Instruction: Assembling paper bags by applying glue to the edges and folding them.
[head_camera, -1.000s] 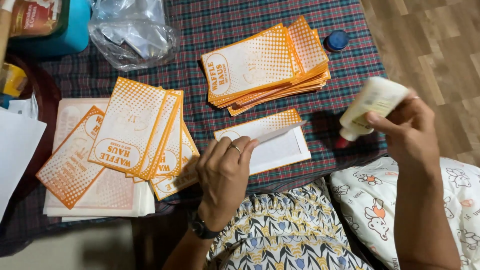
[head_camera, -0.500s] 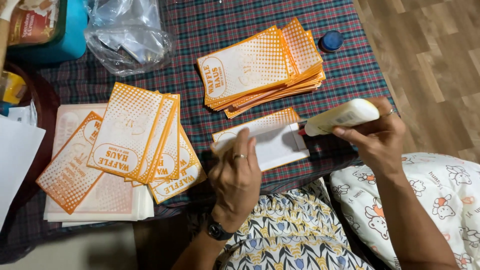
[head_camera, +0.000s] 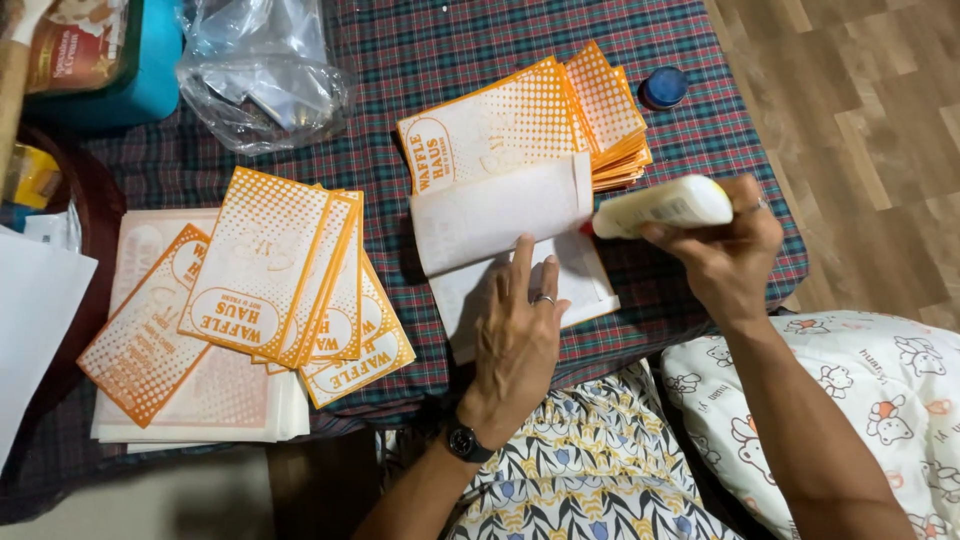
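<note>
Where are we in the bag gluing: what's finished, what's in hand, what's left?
Looks done: fanned orange bags at left. In hand: left hand pins an opened white sheet; right hand aims the glue bottle at its flap. Probably left: the orange stack behind.

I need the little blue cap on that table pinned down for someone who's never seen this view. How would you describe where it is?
Start at the plaid tablecloth and go to its far right edge, near the wooden floor. Beyond the fanned stack of orange-and-white paper bags, just past its right corner, sits the blue cap. It is the only small round dark-blue thing there; everything near it is flat orange paper.
</note>
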